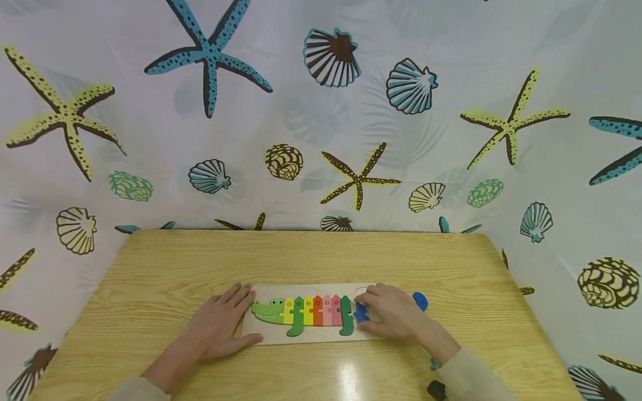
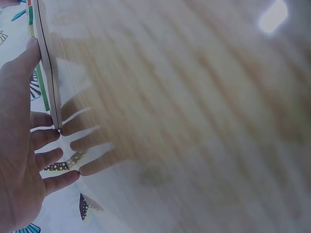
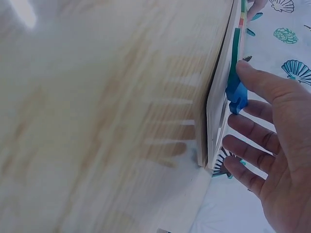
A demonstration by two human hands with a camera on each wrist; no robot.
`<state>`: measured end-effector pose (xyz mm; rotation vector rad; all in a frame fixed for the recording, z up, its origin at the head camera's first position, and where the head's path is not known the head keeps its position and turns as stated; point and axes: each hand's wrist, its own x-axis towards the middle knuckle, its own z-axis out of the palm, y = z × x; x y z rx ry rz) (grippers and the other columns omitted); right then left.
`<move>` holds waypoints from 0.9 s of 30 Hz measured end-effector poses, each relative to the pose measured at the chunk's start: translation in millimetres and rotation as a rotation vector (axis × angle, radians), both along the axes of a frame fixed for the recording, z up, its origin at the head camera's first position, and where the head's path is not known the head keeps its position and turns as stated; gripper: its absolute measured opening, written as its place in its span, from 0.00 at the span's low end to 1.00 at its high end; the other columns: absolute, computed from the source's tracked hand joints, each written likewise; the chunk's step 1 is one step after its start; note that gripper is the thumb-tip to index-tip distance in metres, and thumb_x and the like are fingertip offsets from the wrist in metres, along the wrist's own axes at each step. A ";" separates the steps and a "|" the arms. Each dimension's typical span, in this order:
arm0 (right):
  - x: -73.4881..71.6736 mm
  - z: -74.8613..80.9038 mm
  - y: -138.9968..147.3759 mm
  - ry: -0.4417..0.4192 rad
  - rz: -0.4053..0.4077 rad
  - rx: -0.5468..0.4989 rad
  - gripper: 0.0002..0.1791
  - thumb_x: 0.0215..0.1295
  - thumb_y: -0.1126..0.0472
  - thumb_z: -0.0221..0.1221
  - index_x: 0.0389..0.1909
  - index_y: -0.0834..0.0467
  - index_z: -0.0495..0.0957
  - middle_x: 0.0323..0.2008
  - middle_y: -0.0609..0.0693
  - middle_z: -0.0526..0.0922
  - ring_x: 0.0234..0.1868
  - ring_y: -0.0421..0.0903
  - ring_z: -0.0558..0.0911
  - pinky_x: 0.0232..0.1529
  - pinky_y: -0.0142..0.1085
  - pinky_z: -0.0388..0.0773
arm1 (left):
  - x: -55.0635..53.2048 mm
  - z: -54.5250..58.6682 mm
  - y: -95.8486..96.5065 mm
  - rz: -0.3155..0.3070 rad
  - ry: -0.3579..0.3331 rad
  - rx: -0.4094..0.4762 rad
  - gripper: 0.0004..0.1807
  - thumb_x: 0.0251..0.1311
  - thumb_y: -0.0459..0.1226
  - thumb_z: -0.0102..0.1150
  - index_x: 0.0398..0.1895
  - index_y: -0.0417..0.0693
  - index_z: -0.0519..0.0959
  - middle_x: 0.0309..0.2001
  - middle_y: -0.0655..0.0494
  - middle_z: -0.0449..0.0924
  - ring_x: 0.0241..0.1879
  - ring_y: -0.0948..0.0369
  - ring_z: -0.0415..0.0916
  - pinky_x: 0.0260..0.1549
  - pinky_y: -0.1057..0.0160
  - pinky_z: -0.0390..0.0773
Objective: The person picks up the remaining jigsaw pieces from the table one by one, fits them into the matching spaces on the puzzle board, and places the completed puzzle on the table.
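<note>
A pale wooden puzzle board [image 1: 321, 336] lies on the table, holding a crocodile made of colourful pieces. Its green head [image 1: 268, 311] is at the left end, followed by yellow, green, orange and pink pieces. My left hand [image 1: 220, 323] rests at the board's left end, fingers straight along the side and thumb at the near edge. At the right end, my right hand [image 1: 393, 312] pinches a blue puzzle piece [image 3: 237, 98] between thumb and index finger. That piece sits just right of the dark green leg piece [image 1: 347, 316]. Part of the board's right end is hidden under the right hand.
Another blue piece [image 1: 420, 301] lies on the table beyond the right wrist. A small teal piece [image 1: 433, 363] and a black object [image 1: 436, 390] show by the right sleeve. Behind the wooden table [image 1: 200, 256] hangs a curtain [image 1: 321, 122] printed with shells and starfish.
</note>
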<state>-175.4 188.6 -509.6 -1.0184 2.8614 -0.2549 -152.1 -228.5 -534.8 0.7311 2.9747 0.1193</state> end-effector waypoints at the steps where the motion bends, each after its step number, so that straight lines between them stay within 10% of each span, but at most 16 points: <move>1: -0.4 0.2 -0.6 -0.004 0.000 -0.001 0.29 0.68 0.38 0.67 0.62 0.49 0.83 0.50 0.45 0.86 0.48 0.42 0.82 0.55 0.42 0.84 | 0.0 -0.1 -0.1 0.000 0.002 -0.001 0.56 0.65 0.76 0.49 0.81 0.42 0.65 0.81 0.43 0.64 0.80 0.41 0.62 0.70 0.36 0.72; 27: -8.7 -4.7 -7.8 -0.027 0.022 0.003 0.28 0.67 0.39 0.69 0.61 0.49 0.84 0.53 0.46 0.86 0.52 0.44 0.83 0.58 0.43 0.84 | -1.1 -0.9 -0.5 0.003 -0.002 -0.001 0.57 0.64 0.77 0.47 0.81 0.43 0.65 0.81 0.43 0.64 0.80 0.41 0.62 0.70 0.36 0.72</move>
